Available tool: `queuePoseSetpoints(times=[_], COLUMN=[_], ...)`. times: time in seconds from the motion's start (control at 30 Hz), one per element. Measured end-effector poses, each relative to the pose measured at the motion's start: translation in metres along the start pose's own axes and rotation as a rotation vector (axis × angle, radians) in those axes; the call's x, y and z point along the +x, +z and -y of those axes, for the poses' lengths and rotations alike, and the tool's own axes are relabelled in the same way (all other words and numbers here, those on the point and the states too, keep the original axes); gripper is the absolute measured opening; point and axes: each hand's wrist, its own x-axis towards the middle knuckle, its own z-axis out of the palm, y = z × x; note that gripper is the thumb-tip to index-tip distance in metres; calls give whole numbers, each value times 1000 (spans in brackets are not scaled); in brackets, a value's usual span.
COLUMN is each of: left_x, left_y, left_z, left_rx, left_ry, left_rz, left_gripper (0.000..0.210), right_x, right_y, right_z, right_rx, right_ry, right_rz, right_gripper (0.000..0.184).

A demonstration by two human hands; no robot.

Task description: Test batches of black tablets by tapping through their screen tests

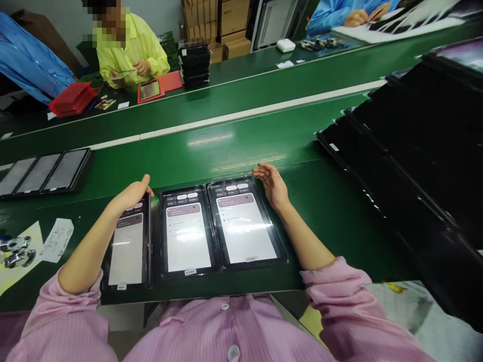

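Observation:
Three tablets with lit screens lie side by side on the green bench in front of me. My left hand [134, 194] rests over the top end of the left tablet [126, 246], fingers stretched and thumb raised, hiding part of its screen. A narrow gap parts that tablet from the middle tablet [187, 236], which lies close against the right tablet [247, 226]. By the upper right corner of the right tablet is my right hand [273, 185], open with the palm turned inward; I cannot tell whether it touches the edge.
Tall stacks of black trays [407, 146] rise at right. More dark-framed panels [68, 170] lie at left, near a paper note [58, 240] and yellow sheet [32, 261]. Across the green bench [196, 143], a person in yellow [132, 48] sits beside red folders [73, 99]; others wear blue.

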Motion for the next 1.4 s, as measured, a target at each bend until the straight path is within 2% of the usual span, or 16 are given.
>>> queuePoseSetpoints(times=[0.1, 0.17, 0.27, 0.4, 0.5, 0.57, 0.73, 0.8, 1.0, 1.1, 1.17, 1.27, 1.4], left_x=[6, 10, 17, 25, 27, 26, 19, 15, -1, -1, 2, 12, 27], left_y=[-7, -3, 13, 41, 50, 47, 31, 35, 63, 64, 60, 49, 31], left_z=[-1, -14, -51, -111, -136, -138, -126, -126, -142, -144, -142, -131, -105], left_rx=[11, 73, 130, 82, 71, 75, 1, 36, 298, 368, 340, 250, 144], left_ry=[9, 23, 67, 238, 290, 291, 343, 355, 338, 331, 355, 431, 439], left_rz=[55, 79, 72, 129, 164, 154, 113, 102, 99, 150, 181, 235, 303], left_gripper=[98, 94, 86, 70, 66, 67, 66, 68, 67, 66, 67, 68, 72], right_x=[-3, -4, -4, -2, 0, 1, 4, 4, 4, 2, 1, -1, -5], right_y=[4, 8, 10, 6, 2, 0, -1, 1, 1, -1, 0, 3, 5], right_z=[-1, 1, 5, 11, 15, 18, 22, 23, 33, 42, 45, 45, 45], right_rx=[-20, -40, -16, 101, 134, 154, 173, 190, 304, 517, 613, 401, 123], right_ry=[16, 56, 151, 294, 335, 353, 363, 364, 380, 404, 394, 294, 118], right_rz=[-13, -37, -38, 45, 101, 132, 166, 169, 200, 277, 326, 242, 45], right_gripper=[69, 68, 70, 76, 76, 74, 68, 68, 74, 78, 81, 83, 69])
